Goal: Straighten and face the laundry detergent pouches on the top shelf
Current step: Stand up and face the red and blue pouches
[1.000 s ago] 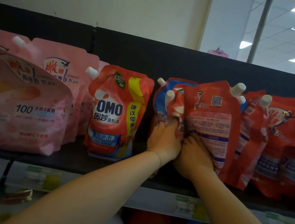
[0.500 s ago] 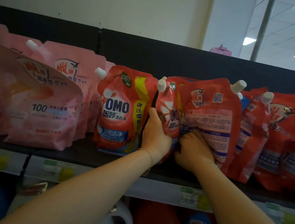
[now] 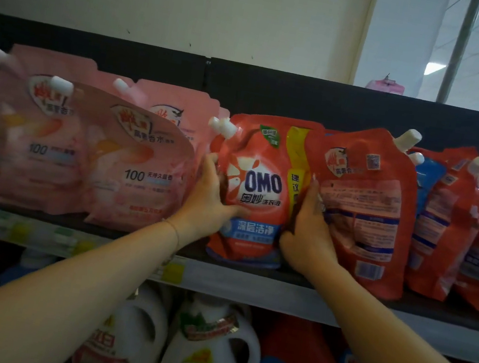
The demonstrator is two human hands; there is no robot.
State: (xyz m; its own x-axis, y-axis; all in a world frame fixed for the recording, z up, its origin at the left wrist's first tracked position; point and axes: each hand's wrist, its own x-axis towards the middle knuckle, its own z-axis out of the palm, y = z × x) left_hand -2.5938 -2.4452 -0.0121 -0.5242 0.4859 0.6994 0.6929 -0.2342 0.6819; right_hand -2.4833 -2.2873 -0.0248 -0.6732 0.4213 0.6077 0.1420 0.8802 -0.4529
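our left hand (image 3: 210, 198) and right hand (image 3: 307, 234) have shifted onto the omo pouch (image 3: 257, 190), mid shelf (image 3: 246, 287), fingers curled round its edges; it faces front, but the red pouch (image 3: 366, 209) right of it shows its back.

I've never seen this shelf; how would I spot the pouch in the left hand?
On the top shelf, find where the pink pouches end and the red ones begin. The first red pouch, in the left hand, is it. Only it bears blue letters OMO and a yellow stripe.
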